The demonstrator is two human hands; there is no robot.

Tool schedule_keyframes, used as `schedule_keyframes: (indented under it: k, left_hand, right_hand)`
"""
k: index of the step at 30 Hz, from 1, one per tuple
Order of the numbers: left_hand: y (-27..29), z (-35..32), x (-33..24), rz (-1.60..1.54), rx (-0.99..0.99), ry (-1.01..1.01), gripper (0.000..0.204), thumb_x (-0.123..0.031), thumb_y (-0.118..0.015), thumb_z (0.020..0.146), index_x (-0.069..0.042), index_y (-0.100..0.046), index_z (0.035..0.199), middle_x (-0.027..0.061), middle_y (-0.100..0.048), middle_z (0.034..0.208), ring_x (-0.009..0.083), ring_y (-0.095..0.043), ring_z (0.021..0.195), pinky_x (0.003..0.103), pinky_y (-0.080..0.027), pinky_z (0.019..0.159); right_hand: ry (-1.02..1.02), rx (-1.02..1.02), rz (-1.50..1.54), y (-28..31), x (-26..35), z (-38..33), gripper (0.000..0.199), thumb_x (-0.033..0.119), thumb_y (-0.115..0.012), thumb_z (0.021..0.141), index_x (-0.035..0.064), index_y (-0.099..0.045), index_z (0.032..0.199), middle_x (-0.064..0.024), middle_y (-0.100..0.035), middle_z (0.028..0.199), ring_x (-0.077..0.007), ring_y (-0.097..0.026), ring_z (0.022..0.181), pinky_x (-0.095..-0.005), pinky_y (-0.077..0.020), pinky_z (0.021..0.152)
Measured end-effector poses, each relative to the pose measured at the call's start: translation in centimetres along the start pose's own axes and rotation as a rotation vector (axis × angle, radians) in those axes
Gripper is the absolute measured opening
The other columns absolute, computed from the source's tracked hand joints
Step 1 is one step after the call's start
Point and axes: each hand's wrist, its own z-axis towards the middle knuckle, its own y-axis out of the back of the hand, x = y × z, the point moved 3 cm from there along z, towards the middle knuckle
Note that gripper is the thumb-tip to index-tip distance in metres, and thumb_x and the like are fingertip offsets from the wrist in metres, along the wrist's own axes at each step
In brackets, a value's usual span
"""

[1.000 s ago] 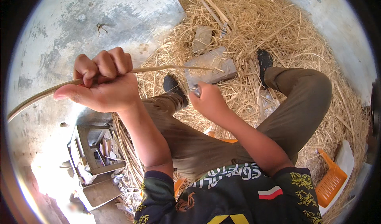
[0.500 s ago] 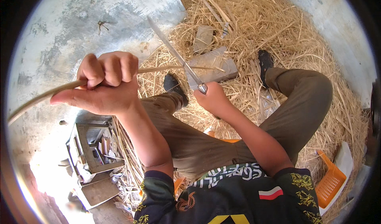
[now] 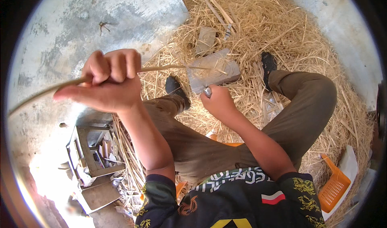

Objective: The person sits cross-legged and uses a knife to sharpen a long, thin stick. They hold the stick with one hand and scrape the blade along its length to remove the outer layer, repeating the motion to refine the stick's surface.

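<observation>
My left hand is closed round a long, thin, tan cane, which looks like rattan or a bamboo strip. The cane bends down past my thumb to the left edge, and its other end reaches over a greyish wooden block between my feet. My right hand is closed on a knife, just short of the block. Only the shiny metal collar of the knife shows clearly; its blade is smeared by motion or hard to make out. The handle is hidden in my fist.
Straw-like shavings cover the floor around my feet. A flat brownish slab lies beyond the block. At left stand a wooden frame with scraps and several thin sticks. An orange perforated basket is at right.
The knife blade, earlier plainly seen crossing the cane and pointing up-left, is now barely visible. My right hand has shifted slightly to the right; my left hand and the cane have risen a little.
</observation>
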Motion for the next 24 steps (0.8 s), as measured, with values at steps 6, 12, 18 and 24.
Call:
schedule_keyframes:
  k: [6, 12, 18, 24]
  left_hand:
    - [-0.8, -0.4, 0.3, 0.081, -0.076, 0.005, 0.078, -0.097, -0.031, 0.08, -0.021, -0.019, 0.065, -0.0062, -0.014, 0.05, 0.0116, -0.006, 0.048, 0.032, -0.007, 0.046]
    - [0.1, 0.3, 0.1, 0.141, -0.162, -0.039, 0.078, -0.097, -0.031, 0.08, -0.021, -0.019, 0.065, -0.0061, -0.013, 0.05, 0.0119, -0.005, 0.048, 0.031, -0.007, 0.046]
    - [1.9, -0.1, -1.0, 0.214, -0.224, -0.057, 0.079, -0.097, -0.033, 0.08, -0.021, -0.019, 0.065, -0.0054, -0.014, 0.05, 0.0121, -0.005, 0.05, 0.032, -0.007, 0.047]
    - [1.9, 0.3, -1.0, 0.418, -0.359, -0.093, 0.079, -0.097, -0.033, 0.08, -0.02, -0.019, 0.065, -0.0053, -0.014, 0.051, 0.012, -0.005, 0.051, 0.032, -0.006, 0.049]
  right_hand:
    - [0.079, 0.003, -0.009, 1.2, 3.9, -1.0, 0.032, 0.026, -0.068, 0.088, -0.0062, -0.067, 0.089, -0.0268, -0.068, 0.077, -0.0441, -0.069, 0.075, -0.0493, -0.0548, 0.071]
    - [-0.084, 0.023, -0.029, -1.2, -2.4, 1.6, 0.034, 0.027, -0.068, 0.088, -0.0063, -0.066, 0.09, -0.0272, -0.068, 0.077, -0.0442, -0.069, 0.076, -0.0499, -0.0548, 0.072]
    - [0.092, -0.011, -0.04, -0.4, 3.4, -0.5, 0.032, 0.026, -0.068, 0.088, -0.0053, -0.067, 0.093, -0.0262, -0.068, 0.076, -0.0421, -0.069, 0.073, -0.0486, -0.0537, 0.069]
    - [-0.17, 0.016, -0.2, -2.0, -4.6, 2.1, 0.031, 0.027, -0.068, 0.09, -0.0028, -0.072, 0.098, -0.0265, -0.071, 0.087, -0.0413, -0.072, 0.083, -0.049, -0.0569, 0.077]
